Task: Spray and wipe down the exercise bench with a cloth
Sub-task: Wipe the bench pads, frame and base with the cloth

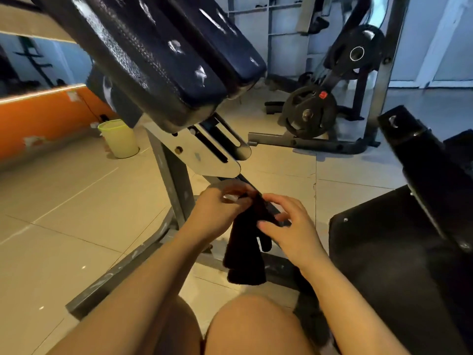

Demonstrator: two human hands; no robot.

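Tiled floor (64, 201), pale and glossy, carries everything. Exercise bench (158, 60) – dark padded vinyl, pebbled, worn in white patches, tilted on a grey steel frame (174, 175). Black plate-loaded machine (309, 116) toward the floor's far right; pale yellow-green plastic bucket (120, 139) at its far left edge by the orange wall. Cloth (245, 252) – dark, fuzzy, bunched, hanging limp below the bench between both hands. Left hand (217, 213) pinches its top; right hand (289, 226) grips its side with curled fingers
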